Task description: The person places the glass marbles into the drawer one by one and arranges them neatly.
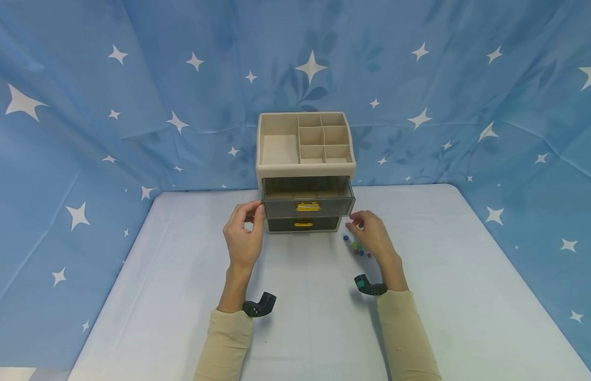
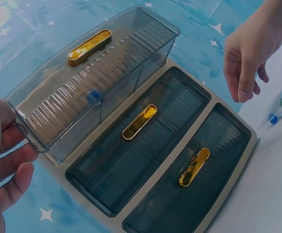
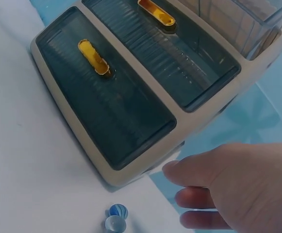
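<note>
A cream desktop organizer (image 1: 306, 170) stands at the back of the table, its clear top drawer (image 1: 333, 206) pulled out. My left hand (image 1: 244, 235) holds that drawer's front left corner, thumb and fingertips at its edge. Through the drawer front, in the left wrist view, a blue marble (image 2: 93, 97) shows inside. My right hand (image 1: 371, 233) hovers beside the organizer's right side, fingers loosely bent, with nothing visible in them. Several small glass marbles (image 1: 361, 253) lie on the table just under it; two of them, a blue swirled marble (image 3: 118, 210) among them, appear in the right wrist view.
Two dark lower drawers (image 2: 140, 141) with gold handles are closed below the open one. The organizer's top has a large compartment (image 1: 280, 149) and several small ones. Behind it hangs a blue star-patterned curtain (image 1: 205, 95); a white cloth covers the table (image 1: 305, 317).
</note>
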Demonstrator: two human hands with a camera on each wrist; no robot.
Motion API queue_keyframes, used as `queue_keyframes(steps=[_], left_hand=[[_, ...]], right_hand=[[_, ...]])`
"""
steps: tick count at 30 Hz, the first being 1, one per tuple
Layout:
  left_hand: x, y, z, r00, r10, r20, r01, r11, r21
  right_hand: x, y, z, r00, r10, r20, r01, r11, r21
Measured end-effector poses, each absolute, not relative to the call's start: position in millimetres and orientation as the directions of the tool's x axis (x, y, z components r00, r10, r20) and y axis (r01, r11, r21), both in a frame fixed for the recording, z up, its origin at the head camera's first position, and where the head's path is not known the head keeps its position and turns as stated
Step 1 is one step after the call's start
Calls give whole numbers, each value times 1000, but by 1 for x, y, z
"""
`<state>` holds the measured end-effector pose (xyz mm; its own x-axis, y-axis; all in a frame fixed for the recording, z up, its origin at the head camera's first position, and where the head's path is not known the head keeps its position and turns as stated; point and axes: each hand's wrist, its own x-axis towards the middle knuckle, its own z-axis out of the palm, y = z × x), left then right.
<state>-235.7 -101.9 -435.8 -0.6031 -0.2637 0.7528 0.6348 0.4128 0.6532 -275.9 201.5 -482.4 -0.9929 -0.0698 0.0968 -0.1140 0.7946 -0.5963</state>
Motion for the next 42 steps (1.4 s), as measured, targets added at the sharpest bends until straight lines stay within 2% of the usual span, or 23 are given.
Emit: queue_keyframes(steps=[10,17,25,36,42], left_hand=[[-235,-101,-435,-595,-269,757,633,424,648],[-237,-102,-437,-589,-264,764,637,429,640],[-236,-103,-435,-609,-252,752,634,416,652],[-236,-103,-437,-612,-253,749,629,418,655],[-237,-103,-437,-602,-256,756,637,417,648]], right_hand=[[-279,204,-489,-995,-100,-14,-74,812,-579],[-280,205,-494,-992,-123,-39,-79,814,-575],[-281,204,-497,-989,-113,-100,-34,813,-581],[-280,203,-498,-992,-105,-66,-52,834,-550],[-280,202,-497,-992,-83,-96,-19,848,-530]])
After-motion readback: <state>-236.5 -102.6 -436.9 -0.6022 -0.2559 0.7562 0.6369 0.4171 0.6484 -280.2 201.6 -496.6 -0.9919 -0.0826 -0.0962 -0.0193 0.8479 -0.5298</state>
